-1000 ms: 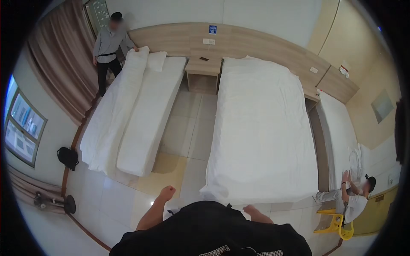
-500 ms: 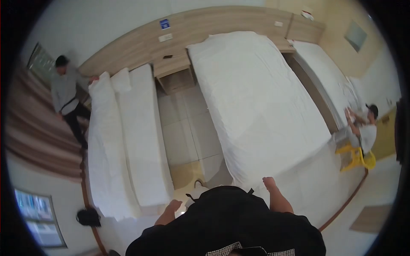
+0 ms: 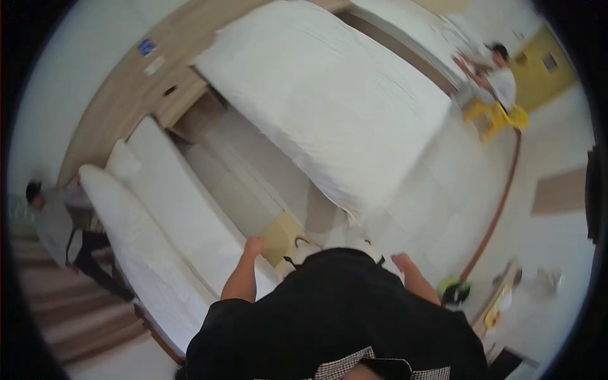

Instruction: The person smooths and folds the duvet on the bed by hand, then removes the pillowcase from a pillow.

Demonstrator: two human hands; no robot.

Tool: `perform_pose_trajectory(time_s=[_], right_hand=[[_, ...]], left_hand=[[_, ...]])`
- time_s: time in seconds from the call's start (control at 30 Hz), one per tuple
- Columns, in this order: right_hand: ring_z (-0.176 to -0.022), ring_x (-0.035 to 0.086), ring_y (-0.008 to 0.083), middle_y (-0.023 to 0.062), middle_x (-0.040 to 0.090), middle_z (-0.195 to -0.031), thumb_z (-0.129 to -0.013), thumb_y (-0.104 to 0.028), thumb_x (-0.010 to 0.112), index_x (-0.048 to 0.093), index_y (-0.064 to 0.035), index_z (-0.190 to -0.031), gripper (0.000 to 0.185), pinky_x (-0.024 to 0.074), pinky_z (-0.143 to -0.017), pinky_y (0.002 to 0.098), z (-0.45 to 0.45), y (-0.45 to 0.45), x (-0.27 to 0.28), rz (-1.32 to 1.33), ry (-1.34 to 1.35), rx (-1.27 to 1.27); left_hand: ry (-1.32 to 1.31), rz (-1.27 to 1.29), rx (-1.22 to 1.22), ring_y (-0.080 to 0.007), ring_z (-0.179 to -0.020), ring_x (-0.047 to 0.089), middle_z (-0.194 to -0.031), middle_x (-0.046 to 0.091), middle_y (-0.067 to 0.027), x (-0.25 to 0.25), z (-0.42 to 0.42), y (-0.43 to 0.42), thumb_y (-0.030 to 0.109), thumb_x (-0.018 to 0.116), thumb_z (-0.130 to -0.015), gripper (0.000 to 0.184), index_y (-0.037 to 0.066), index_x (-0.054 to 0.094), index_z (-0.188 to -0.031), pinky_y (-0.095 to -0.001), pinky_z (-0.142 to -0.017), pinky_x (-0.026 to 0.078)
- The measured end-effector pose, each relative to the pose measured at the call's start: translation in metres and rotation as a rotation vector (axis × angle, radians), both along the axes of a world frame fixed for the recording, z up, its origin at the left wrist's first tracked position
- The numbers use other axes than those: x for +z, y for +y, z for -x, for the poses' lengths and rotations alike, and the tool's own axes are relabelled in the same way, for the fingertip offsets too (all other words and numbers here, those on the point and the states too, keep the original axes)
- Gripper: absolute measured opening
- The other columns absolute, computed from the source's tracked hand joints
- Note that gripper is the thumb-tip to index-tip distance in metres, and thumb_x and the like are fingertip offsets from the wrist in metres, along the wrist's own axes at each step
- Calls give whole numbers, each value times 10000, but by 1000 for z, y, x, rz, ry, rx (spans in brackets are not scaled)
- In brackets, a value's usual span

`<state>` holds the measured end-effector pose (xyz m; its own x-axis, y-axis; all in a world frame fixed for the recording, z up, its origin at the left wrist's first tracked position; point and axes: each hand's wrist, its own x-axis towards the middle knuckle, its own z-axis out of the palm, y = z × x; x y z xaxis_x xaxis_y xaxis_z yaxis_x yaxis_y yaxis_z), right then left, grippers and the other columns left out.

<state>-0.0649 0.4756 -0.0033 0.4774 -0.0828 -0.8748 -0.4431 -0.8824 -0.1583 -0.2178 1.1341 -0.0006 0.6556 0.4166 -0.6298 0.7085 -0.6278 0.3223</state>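
Observation:
My left hand [image 3: 253, 246] hangs in front of my left side, its fingers appearing loosely curled, with nothing seen in it. Just beyond it is the long side of the narrow bed [image 3: 183, 190], with white bedding. Out by my right side, my right hand [image 3: 401, 261] also looks curled and holds nothing visible. It hangs over the pale floor [image 3: 437, 209], apart from the wide bed [image 3: 329, 95] with its smooth white sheet. Both hands are small and slightly blurred, so single fingers do not show clearly.
A person [image 3: 60, 225] in a grey top stands beside the narrow bed at left. Another person [image 3: 497, 79] sits on a yellow chair [image 3: 491, 120] by a third bed [image 3: 405, 22]. A wooden nightstand [image 3: 180, 104] stands between two beds. A green-and-black object [image 3: 455, 290] lies near the right wall.
My view has turned right; the beds have swung left and tilted. A green-and-black object has come into view at right. My left hand has risen forward beside the narrow bed.

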Motion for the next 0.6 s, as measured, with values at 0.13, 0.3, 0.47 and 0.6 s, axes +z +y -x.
perform_pose_trajectory(time_s=[0.13,0.3,0.47,0.6], right_hand=[[-509,588,307,150,585,-606,-821,-299,583,667,4,-792,316,471,-486,454,37,-21,3,-11,-87,-61],[-510,602,334,190,620,-633,-813,-304,576,689,3,-778,330,489,-522,453,53,-45,26,7,-104,-167],[-542,613,338,194,625,-642,-813,-300,579,698,10,-762,337,492,-534,457,49,-93,22,63,-178,-7],[-564,617,340,198,635,-663,-815,-303,582,696,22,-770,347,496,-545,459,36,-124,15,61,-186,-1]], left_hand=[[-20,79,-260,-358,-874,667,-894,680,-206,4,-22,-43,283,522,-905,294,45,682,-968,-462,-767,523],[-293,431,47,-184,-766,625,-853,668,-58,155,-121,-78,227,581,-968,195,46,653,-983,-332,-753,508],[-1471,-22,-508,-169,-909,609,-963,645,-59,547,-132,-101,194,631,-938,214,31,623,-1076,-308,-823,487],[-1877,-792,-1149,-174,-935,599,-1001,634,-66,675,-74,-168,200,629,-940,235,28,611,-1099,-314,-834,482]])
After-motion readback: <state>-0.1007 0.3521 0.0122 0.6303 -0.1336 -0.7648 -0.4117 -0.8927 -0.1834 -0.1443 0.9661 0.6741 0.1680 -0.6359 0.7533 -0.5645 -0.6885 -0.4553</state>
